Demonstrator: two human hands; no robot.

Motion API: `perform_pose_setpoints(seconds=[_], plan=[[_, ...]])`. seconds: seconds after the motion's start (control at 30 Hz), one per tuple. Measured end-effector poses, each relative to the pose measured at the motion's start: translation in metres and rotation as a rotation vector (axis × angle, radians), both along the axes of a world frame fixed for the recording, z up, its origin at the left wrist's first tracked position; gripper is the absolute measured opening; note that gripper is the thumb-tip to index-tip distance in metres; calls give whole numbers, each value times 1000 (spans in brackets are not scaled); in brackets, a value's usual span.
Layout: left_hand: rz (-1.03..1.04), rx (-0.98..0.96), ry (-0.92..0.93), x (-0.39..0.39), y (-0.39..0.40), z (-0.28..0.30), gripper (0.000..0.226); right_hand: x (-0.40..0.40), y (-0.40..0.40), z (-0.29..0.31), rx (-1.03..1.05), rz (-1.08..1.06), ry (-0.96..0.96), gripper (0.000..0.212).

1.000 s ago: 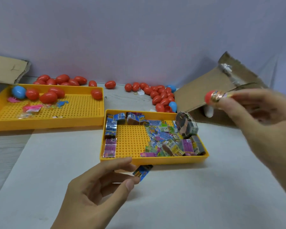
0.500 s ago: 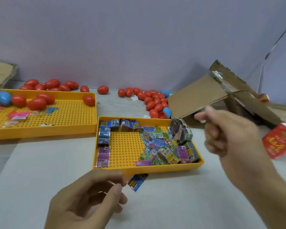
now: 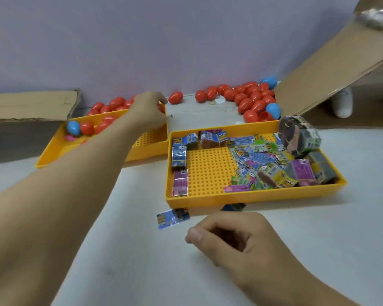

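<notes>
Head view: the left hand is stretched out over the far corner of a yellow perforated plastic tray. Its fingers bend down over the red egg-shaped plastic capsules lying there. A sliver of red shows just under the fingertips, but I cannot tell whether they grip one yet. The right hand rests close in on the white table, curled into a fist with nothing showing in it. Just ahead and left of its thumb a small blue printed foil packet lies flat. Beyond its knuckles stands a second yellow perforated tray holding more such packets.

The step looks like fetching one capsule to bring back toward the packet. The shell is probably smooth and rounded and may squirt out of a fingertip pinch, so thumb and fingers should wrap its widest part. Lift it clear of the tray wall before drawing back. Keep the forearm high, so that it does not sweep the capsules lying left of the wrist.
</notes>
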State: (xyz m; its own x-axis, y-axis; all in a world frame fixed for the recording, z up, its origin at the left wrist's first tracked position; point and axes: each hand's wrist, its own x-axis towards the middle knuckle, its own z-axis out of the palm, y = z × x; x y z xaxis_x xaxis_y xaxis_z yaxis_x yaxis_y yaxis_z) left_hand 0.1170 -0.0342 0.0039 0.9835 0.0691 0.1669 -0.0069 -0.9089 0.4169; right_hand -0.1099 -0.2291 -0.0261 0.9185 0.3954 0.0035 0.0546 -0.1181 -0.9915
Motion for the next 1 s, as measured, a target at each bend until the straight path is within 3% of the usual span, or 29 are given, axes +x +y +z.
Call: perform_pose_setpoints(seconds=[0.17, 0.3, 0.4, 0.47, 0.6, 0.73, 0.87, 1.0], plan=[[62, 6, -277, -1, 4, -11, 34, 4, -4, 0, 48, 10, -2, 21], [-123, -364, -412, -58, -9, 4, 37, 6, -7, 2, 123, -6, 20, 22], [-322, -597, -406, -134, -31, 6, 49, 8, -10, 6, 226, -36, 68, 24], [-390, -750, -372, -181, -48, -2, 46, 7, -11, 7, 312, -64, 114, 22], [-301, -1032, -370, -231, -60, -23, 41, 3, -12, 6, 418, -5, 194, 5], [-313, -1065, -379, -245, -61, -30, 38, 3, -20, 5, 414, 8, 213, 17], [-360, -1036, -354, -246, -60, -36, 46, 3, -27, 7, 299, 6, 93, 19], [-399, -1158, -258, -245, -56, -39, 48, 4, -25, 6, 302, -35, 44, 18]])
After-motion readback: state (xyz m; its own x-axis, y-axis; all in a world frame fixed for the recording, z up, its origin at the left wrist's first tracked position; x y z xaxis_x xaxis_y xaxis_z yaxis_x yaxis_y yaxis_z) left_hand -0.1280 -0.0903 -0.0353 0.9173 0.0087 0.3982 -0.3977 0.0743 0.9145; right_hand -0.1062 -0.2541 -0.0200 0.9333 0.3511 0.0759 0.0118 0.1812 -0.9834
